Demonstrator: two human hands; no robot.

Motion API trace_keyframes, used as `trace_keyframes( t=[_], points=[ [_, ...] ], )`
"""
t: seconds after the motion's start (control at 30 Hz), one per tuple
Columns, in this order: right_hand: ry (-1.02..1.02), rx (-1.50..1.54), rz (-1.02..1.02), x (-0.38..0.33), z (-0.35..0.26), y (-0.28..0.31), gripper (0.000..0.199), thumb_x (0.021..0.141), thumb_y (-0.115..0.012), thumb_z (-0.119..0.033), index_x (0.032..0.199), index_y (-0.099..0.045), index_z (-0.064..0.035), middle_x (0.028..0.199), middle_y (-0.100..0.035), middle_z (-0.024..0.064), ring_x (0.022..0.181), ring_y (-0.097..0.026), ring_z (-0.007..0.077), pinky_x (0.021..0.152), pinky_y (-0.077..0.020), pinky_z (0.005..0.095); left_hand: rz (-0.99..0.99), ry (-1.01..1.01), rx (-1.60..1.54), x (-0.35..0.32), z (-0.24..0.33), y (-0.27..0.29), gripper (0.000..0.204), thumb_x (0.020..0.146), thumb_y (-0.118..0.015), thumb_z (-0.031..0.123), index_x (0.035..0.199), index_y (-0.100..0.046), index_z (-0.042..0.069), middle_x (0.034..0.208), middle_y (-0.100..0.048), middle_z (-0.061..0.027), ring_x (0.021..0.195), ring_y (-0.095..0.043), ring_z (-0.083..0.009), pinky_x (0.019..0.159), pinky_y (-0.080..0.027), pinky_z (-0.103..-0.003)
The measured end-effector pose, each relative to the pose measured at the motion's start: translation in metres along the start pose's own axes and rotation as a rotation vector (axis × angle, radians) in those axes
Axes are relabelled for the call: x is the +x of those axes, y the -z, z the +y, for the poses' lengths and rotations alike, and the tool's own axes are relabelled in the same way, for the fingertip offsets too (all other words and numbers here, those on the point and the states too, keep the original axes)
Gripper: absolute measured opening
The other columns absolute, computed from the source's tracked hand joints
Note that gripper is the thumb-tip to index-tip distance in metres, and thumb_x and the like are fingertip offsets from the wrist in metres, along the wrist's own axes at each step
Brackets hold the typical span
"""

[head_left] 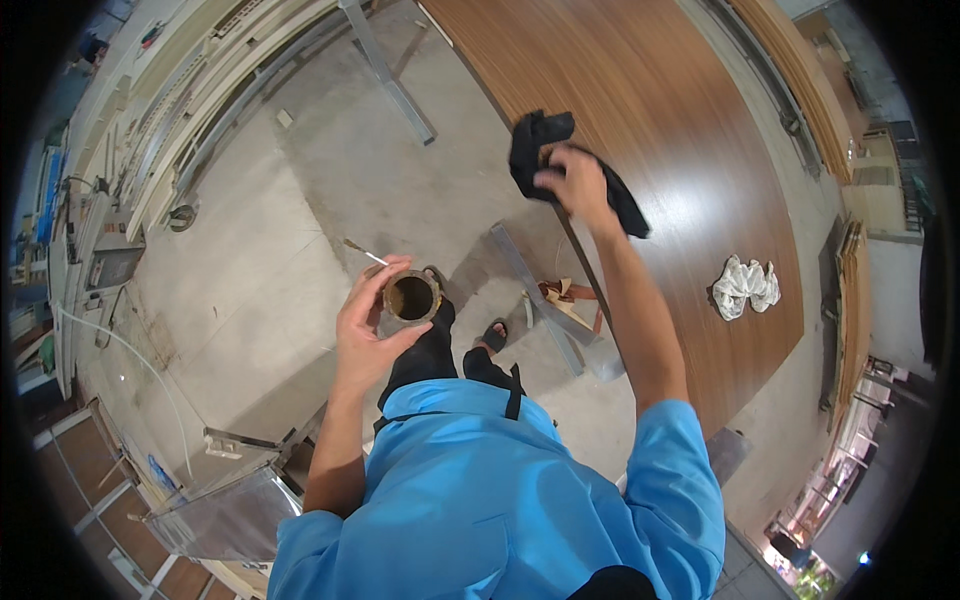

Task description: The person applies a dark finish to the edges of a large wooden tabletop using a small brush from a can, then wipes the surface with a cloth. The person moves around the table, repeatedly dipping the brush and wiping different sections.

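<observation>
Floor: worn grey concrete floor (250, 200) on both sides of the wood-grain counter (640, 60)
Strips: long pale strips (215, 80) stacked well beyond the counter's left edge
Boards: brown boards (808, 85) near its right edge
Wall: pale wall (893, 290) farther right
Bright patch: pinkish bright patch (843, 475) past the counter's near right corner
Light: whitish glare (690, 200) on the counter

Crumpled black cloth (528, 165) atop brown board (650, 90); open jar (436, 299)

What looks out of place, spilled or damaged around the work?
No spill or damage stands out. Mildly untidy: crumpled white fabric lies loose on the brown wood-grain panel, and brown-and-tan scraps are jumbled below its left edge.
</observation>
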State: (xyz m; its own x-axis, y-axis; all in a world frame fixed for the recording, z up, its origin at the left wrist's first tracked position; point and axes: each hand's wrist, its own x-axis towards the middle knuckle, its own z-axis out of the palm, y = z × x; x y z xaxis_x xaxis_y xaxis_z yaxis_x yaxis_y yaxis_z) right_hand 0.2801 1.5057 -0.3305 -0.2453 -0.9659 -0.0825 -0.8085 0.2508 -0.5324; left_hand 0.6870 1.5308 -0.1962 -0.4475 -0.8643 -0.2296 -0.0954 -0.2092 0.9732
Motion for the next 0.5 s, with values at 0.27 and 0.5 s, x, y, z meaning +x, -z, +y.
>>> trace_keyframes(
  t=[0.27, 0.5],
  points=[
    [-0.617, -0.534, 0.362, -0.076, 0.093, 0.093, 0.041, 0.086, -0.082, -0.040, 0.105, -0.075, -0.0052, 0.101, -0.075, 0.0236, 0.096, -0.072, 0.0442, 0.085, -0.0568, 0.0495, -0.007, -0.023, -0.032, -0.046, 0.017, 0.090, 0.076, 0.069, -0.087, -0.005, 0.140, -0.059, -0.001, 0.146, -0.054, -0.0147, 0.134, -0.057, -0.0273, 0.115, -0.047, -0.039],
    [-0.318, -0.426, 0.487, -0.121, 0.067, 0.169, 0.027, 0.093, -0.074, -0.017, 0.117, -0.073, -0.0061, 0.118, -0.071, 0.0151, 0.110, -0.067, 0.0335, 0.096, -0.0531, 0.0455, -0.051, -0.029, 0.055, 0.050, 0.075, 0.021, 0.075, 0.069, -0.085, -0.008, 0.139, -0.060, -0.001, 0.146, -0.055, -0.0157, 0.135, -0.056, -0.0284, 0.115, -0.048, -0.040]
  ],
)
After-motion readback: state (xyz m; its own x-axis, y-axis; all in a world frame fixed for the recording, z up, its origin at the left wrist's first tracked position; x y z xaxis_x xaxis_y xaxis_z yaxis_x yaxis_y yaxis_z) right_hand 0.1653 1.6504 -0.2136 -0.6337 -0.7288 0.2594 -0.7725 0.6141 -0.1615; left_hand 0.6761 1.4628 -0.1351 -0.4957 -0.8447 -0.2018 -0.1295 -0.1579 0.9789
